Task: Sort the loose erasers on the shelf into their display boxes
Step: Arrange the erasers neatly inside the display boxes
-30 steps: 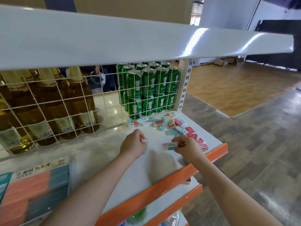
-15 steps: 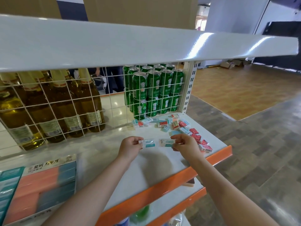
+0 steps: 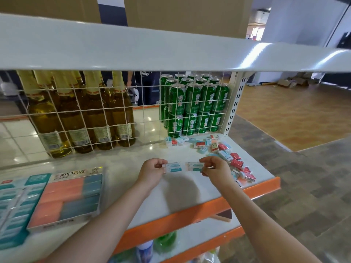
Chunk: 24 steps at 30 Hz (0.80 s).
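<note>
While both hands hover above the white metal shelf [image 3: 180, 188], each pinches one small teal-and-white wrapped eraser by its outer end: the left hand [image 3: 152, 170] holds the left eraser [image 3: 173, 166] between thumb and fingertips, and the right hand [image 3: 215, 170] holds the right eraser [image 3: 194, 166] the same way, so the two pieces sit end to end, nearly touching, between the hands. Only this head view is given.

Both grips look shallow, on the very ends of slick wrappers; a slight twist could let one eraser slip and drop onto the shelf or roll off over the orange front edge [image 3: 190, 215]. The loose pile of red and teal erasers [image 3: 226, 154] lies just beside the right hand near the shelf's right end, so a backward sweep of that wrist could knock pieces over the lip. The destination also invites error: the teal display box [image 3: 15, 202] and the salmon-and-teal display box [image 3: 66, 200] sit well apart to the left, touching each other, and a teal eraser could land in the wrong one. Green cans [image 3: 195, 105] and amber glass bottles [image 3: 79, 114] stand behind the wire grid, out of harm's way.

Against half a second ago, the hands and erasers keep almost the same pose; the erasers have drawn slightly closer together, and the camera has tipped to show more of the boxes.
</note>
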Motion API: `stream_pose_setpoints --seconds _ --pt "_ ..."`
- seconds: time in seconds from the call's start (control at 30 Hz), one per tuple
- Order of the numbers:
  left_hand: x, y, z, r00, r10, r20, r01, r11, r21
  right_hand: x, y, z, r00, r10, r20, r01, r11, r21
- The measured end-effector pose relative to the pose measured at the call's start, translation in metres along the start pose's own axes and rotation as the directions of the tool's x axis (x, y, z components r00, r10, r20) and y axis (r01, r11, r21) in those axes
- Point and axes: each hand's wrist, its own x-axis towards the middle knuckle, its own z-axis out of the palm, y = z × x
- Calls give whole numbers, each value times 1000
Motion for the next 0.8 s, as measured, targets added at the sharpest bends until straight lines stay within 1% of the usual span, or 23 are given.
stream_pose_setpoints --seconds 0.2,0.4,0.53,0.63,0.8 --pt "-12 0 -26 994 81 -68 -74 993 94 -10 -14 17 1000 8 15 -8 1000 9" --pt "-23 -4 -77 980 162 -119 -133 967 218 -23 -44 59 998 -26 55 24 999 37" --pt "-28 -14 -126 973 156 -168 -109 960 258 -36 -67 99 997 -53 60 51 998 38" --pt "-37 -23 -166 972 149 -181 -92 952 293 -50 -82 135 997 -58 55 57 998 31" --pt "-52 -40 -234 958 151 -245 -54 930 363 -78 -103 196 992 -61 108 60 998 9"
